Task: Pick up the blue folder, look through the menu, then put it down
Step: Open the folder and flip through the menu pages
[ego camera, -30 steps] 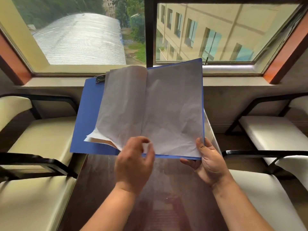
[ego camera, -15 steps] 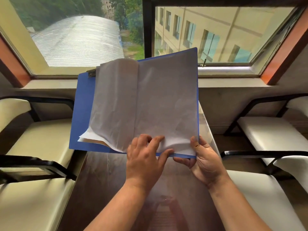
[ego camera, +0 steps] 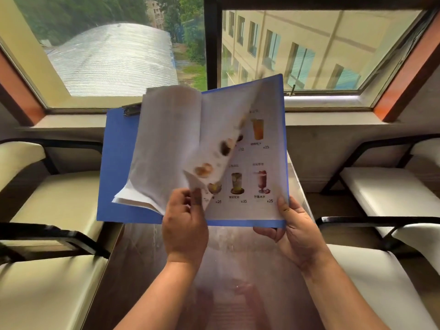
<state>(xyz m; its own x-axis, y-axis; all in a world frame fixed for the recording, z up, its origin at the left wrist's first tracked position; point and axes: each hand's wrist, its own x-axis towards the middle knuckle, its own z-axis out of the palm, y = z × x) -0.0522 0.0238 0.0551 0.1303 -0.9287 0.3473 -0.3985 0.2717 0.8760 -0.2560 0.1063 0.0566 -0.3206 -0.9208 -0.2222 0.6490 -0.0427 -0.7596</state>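
The blue folder [ego camera: 119,163] is open and held up above the table, tilted toward me. My right hand [ego camera: 295,229] grips its lower right corner, thumb on the page. My left hand [ego camera: 184,225] pinches the bottom corner of a menu page [ego camera: 214,148] that is lifted and curling leftward, blurred. Beneath it lies a printed menu page [ego camera: 259,163] with drink pictures and prices. Several turned white pages [ego camera: 164,144] rest on the left half, under a black clip [ego camera: 131,110] at the top.
A glossy brown table [ego camera: 226,270] runs below my arms. Cream-cushioned chairs with black arms flank it, left [ego camera: 52,191] and right [ego camera: 385,186]. A window sill [ego camera: 71,122] and large window [ego camera: 309,44] lie behind the folder.
My left hand caught the top right-hand sheet at its bottom edge and lifted it leftward, uncovering the drinks page. The folder dipped slightly; my right hand kept its grip.
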